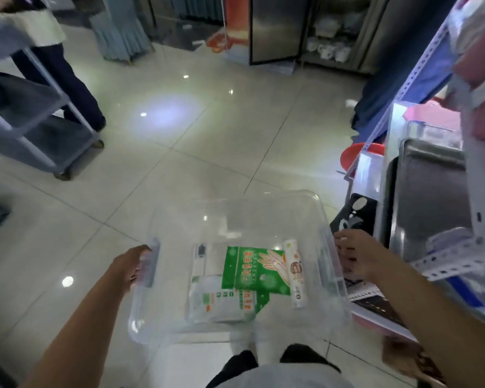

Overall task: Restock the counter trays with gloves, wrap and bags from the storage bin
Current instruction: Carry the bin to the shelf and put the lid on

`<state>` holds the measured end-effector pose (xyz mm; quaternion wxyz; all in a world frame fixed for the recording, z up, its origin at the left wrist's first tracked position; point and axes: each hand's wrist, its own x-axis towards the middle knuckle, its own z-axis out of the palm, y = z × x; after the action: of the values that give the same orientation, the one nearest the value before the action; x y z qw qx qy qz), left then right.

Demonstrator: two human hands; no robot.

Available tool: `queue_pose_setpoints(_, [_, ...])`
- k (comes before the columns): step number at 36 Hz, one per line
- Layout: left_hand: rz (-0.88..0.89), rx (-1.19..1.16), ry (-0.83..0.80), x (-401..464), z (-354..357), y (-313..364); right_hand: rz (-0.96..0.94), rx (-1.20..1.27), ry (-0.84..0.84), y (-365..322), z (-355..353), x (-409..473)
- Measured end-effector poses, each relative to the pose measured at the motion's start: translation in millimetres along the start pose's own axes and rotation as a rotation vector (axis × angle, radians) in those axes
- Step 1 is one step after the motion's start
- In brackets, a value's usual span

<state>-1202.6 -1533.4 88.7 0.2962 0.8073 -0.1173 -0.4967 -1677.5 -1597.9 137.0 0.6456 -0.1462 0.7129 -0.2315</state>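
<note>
I hold a clear plastic storage bin (179, 214) in front of me, above the tiled floor. My left hand (130, 266) grips its left handle and my right hand (353, 257) grips its right rim. Inside lies a green glove packet (252, 268) on top of a paler green-and-white packet (221, 303). A white roll of wrap (296, 273) lies along the bin's right side. A narrow white packet (199, 259) rests at the left of the pile.
A counter with grey metal trays (429, 197) and a perforated white shelf frame (457, 264) stands at the right. A grey cart (25, 113) and a person's legs (76, 88) are at the far left. A red basin (356, 155) sits by the counter.
</note>
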Motion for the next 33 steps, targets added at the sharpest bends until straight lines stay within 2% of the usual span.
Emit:
queue_pose_setpoints(7, [0.109, 0.083, -0.081, 86, 86, 187, -0.002, 0.244, 0.032, -122, -8, 56])
queue_pose_setpoints(17, [0.202, 0.241, -0.235, 184, 268, 416, 0.024, 0.493, 0.141, -278, -36, 201])
queue_pose_setpoints(26, [0.258, 0.426, -0.352, 236, 434, 581, 0.016, 0.695, 0.300, -364, -66, 291])
queue_pose_setpoints(33, [0.286, 0.667, -0.430, 293, 578, 657, 0.074, 0.937, 0.468, -375, -66, 358])
